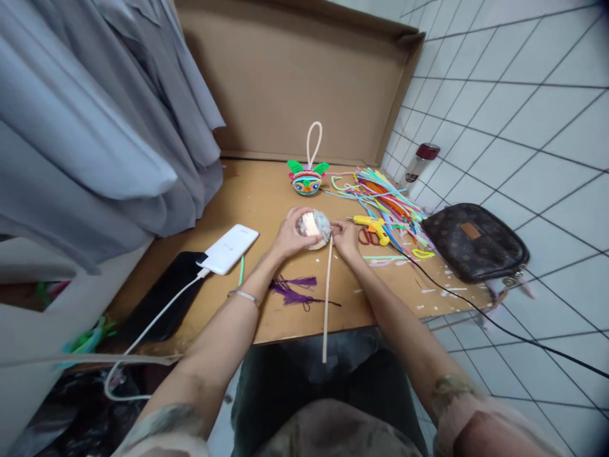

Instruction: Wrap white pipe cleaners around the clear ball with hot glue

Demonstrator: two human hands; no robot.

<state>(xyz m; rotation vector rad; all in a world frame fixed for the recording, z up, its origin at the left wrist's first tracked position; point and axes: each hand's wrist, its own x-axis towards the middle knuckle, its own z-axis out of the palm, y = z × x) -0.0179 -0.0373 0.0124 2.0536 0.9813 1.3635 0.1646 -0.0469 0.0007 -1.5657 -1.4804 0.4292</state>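
My left hand (pixel 294 233) is wrapped round the left side of a shiny, pale ball (pixel 314 229) above the table. At the ball's right edge, the fingers of my right hand (pixel 345 238) pinch the upper end of a cream strip (pixel 327 298), which hangs down past the table's front edge. Purple tassels (pixel 295 291) lie just below the ball. Behind it stands a colourful animal-face ornament (pixel 307 179) with green ears and a cream loop. A yellow glue gun (pixel 372 227) and red-handled scissors (pixel 366 237) lie right of my right hand.
Multicoloured fuzzy strips (pixel 387 200) are piled at the back right, beside a brown bag (pixel 476 242) and a red-capped bottle (pixel 420 164). A white power bank (pixel 231 249) with a cable and a black phone (pixel 164 298) lie left. Cardboard (pixel 295 76) stands behind; grey cloth (pixel 109 114) hangs left.
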